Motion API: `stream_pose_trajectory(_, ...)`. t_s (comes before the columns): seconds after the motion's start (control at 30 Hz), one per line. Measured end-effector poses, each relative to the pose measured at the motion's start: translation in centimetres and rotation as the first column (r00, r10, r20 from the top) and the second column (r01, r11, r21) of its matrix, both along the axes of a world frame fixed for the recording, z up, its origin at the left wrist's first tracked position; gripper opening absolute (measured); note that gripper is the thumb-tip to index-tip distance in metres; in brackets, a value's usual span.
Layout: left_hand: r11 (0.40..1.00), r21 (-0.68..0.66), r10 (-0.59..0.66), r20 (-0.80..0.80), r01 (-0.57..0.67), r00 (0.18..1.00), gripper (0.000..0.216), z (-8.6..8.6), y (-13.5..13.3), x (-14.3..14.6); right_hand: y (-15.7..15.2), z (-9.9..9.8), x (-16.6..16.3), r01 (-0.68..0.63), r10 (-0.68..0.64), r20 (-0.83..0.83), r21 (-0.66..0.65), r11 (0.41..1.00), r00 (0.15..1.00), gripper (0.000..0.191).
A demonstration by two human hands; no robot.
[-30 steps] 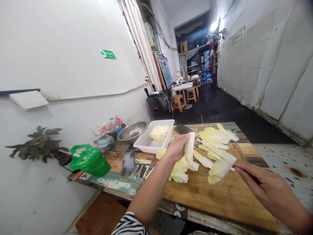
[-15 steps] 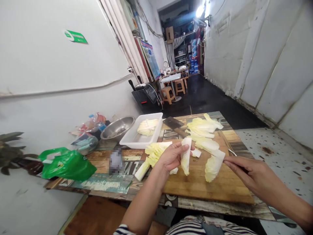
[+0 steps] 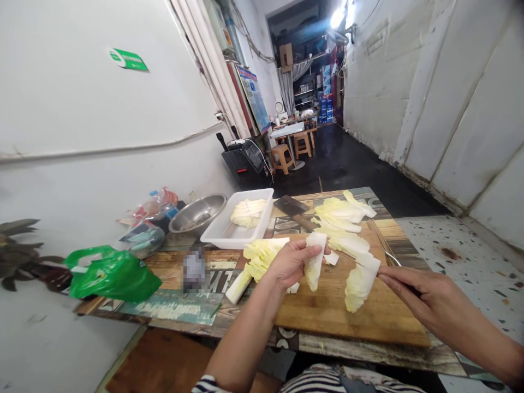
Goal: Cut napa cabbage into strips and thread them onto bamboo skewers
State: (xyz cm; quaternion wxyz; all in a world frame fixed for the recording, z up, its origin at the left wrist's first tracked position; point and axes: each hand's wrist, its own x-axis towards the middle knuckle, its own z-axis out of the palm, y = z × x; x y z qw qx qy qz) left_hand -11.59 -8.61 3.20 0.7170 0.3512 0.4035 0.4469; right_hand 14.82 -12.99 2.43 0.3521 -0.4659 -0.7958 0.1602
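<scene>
Pinched between the thumb and fingers of my left hand is a pale cabbage leaf piece, held upright over the wooden cutting board. My right hand is closed at the board's right side, its fingertips at the white edge of another cabbage leaf piece, which hangs down. Whether a thin stick is also in that hand, I cannot tell. More cabbage leaves lie at the board's far end, and others lie behind my left wrist. Thin skewers rest along the board's right edge.
A cleaver lies beyond the board. Left of it stand a white plastic tray with skewered cabbage and a steel bowl. A green plastic bag and bagged items sit on the table's left part, by the wall.
The leaf piece in my left hand has turned, showing a broader face. The leaf at my right hand has shifted slightly down and right. Both hands keep their hold.
</scene>
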Motion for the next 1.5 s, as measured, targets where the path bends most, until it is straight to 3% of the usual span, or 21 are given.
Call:
stream_pose_trajectory(0.2,0.999,-0.003,-0.032,-0.051,0.032,0.998,0.051,0.1,-0.2,0.0,-0.1,1.7,0.2,-0.069,0.056,-0.062,-0.227,0.971,0.997,0.041)
stream_pose_trajectory(0.43,0.991,0.050,-0.120,-0.070,0.124,0.990,0.048,0.3,-0.4,-0.3,0.2,3.0,0.7,-0.222,0.173,-0.148,-0.448,0.866,0.974,0.048)
stream_pose_trajectory(0.8,0.992,0.100,-0.064,-0.158,0.081,0.985,0.049,0.4,-0.8,0.6,-0.2,4.0,-0.1,-0.173,0.124,-0.149,-0.386,0.906,0.981,0.058)
stream_pose_trajectory(1.07,0.994,0.082,-0.054,-0.149,0.067,0.987,0.047,0.8,-1.0,0.9,0.3,1.5,0.8,-0.169,0.110,-0.168,-0.394,0.904,0.980,0.044)
stream_pose_trajectory(1.33,0.992,0.072,-0.092,-0.158,0.104,0.983,0.047,0.0,-1.1,0.9,0.5,3.3,-0.4,-0.234,0.179,-0.171,-0.398,0.887,0.969,0.049)
stream_pose_trajectory(1.5,0.994,0.048,-0.090,-0.162,0.099,0.983,0.048,-0.4,-1.1,1.4,0.6,2.9,-1.8,-0.211,0.142,-0.202,-0.382,0.900,0.969,0.053)
